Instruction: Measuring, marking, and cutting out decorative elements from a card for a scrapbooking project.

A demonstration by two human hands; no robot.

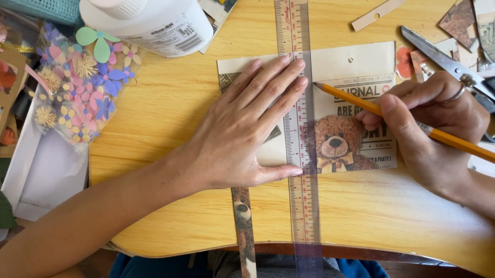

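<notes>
While the ruler (298, 125) is pinned flat by the spread left hand (247, 128) on the paper (355, 67), the pencil (425, 131), gripped in the right hand (430, 120), is best drawn tight along its edge.

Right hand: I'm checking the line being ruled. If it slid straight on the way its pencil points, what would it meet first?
The right hand holds a yellow pencil whose tip points left and slightly up. Almost at once it would meet the edge of the clear ruler, pinned by the left hand on the teddy-bear paper.
</notes>
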